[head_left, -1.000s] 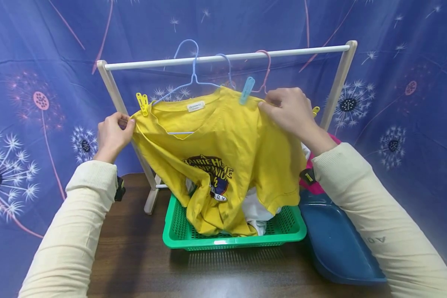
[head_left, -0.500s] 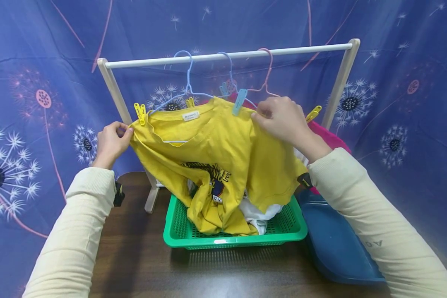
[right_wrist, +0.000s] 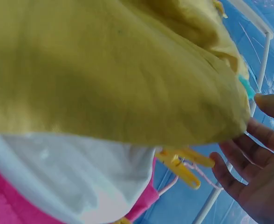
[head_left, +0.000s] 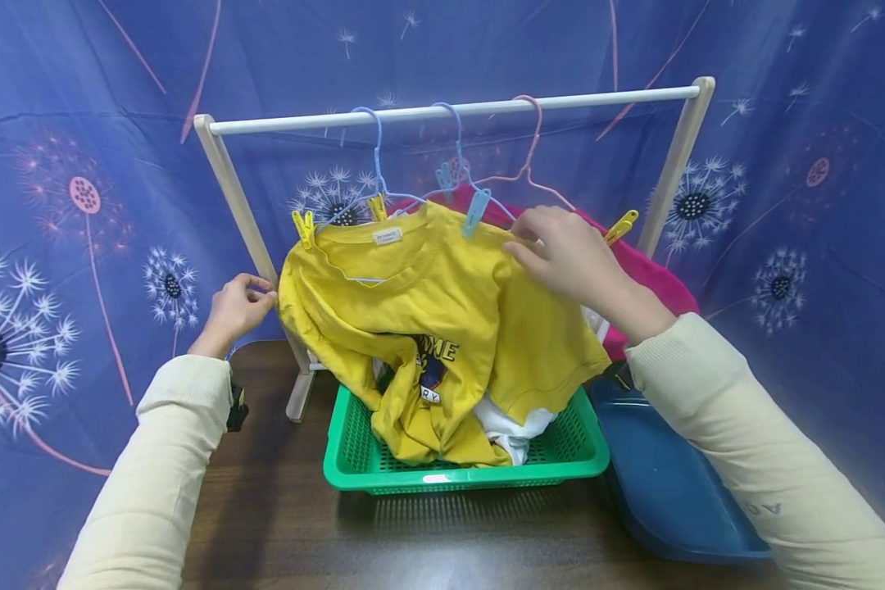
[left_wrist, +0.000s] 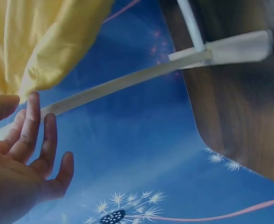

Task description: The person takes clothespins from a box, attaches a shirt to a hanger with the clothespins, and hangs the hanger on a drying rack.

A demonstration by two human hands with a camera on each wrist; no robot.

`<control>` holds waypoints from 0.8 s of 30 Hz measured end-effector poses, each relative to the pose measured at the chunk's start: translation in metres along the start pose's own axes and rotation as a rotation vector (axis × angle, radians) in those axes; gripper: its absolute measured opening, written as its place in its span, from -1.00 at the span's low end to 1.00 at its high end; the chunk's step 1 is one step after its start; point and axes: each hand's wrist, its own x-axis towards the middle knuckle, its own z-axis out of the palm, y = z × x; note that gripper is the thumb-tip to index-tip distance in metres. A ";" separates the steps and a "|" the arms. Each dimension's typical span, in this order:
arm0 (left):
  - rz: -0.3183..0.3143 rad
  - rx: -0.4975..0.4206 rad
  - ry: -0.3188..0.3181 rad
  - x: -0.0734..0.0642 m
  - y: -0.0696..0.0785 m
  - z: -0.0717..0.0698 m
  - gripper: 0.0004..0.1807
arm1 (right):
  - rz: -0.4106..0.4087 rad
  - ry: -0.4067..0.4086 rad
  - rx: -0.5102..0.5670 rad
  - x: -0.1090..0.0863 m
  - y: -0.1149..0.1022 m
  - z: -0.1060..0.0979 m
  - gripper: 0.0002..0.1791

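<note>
A yellow T-shirt (head_left: 406, 303) hangs from a blue hanger (head_left: 378, 156) on the rack's bar, its lower part bunched in a green basket (head_left: 465, 478). A yellow clothespin (head_left: 304, 229) and a light blue clothespin (head_left: 475, 213) sit on its shoulders. My left hand (head_left: 238, 311) is at the left sleeve; in the left wrist view its fingers are spread, a fingertip at the cloth's edge. Above the right shoulder is my right hand (head_left: 571, 254), thumb and fingers apart beside the fabric in the right wrist view. Whether it touches the cloth I cannot tell.
A white-barred rack (head_left: 288, 124) with wooden posts stands behind. Behind the T-shirt hangs a magenta garment (head_left: 660, 283), with another yellow clothespin (head_left: 621, 227) and a pink hanger (head_left: 533, 139). White cloth (head_left: 512, 422) lies in the basket. A dark blue tray (head_left: 671, 483) stands at the right.
The hanger has come down onto the bar and the T-shirt with it. My left hand has let go of the sleeve and lowered; my right hand has loosened and lowered at the shoulder.
</note>
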 end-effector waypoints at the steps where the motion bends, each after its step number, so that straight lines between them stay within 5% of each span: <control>1: 0.007 0.007 -0.010 -0.002 0.000 0.001 -0.63 | -0.007 0.004 0.006 -0.002 0.001 -0.001 -0.73; 12: 0.111 0.175 -0.090 -0.025 -0.005 0.007 -0.65 | -0.077 0.143 -0.026 -0.040 0.020 -0.019 -0.76; 24: 0.251 0.236 0.038 -0.060 -0.019 0.006 -0.74 | -0.007 0.216 -0.096 -0.111 0.052 -0.028 -0.68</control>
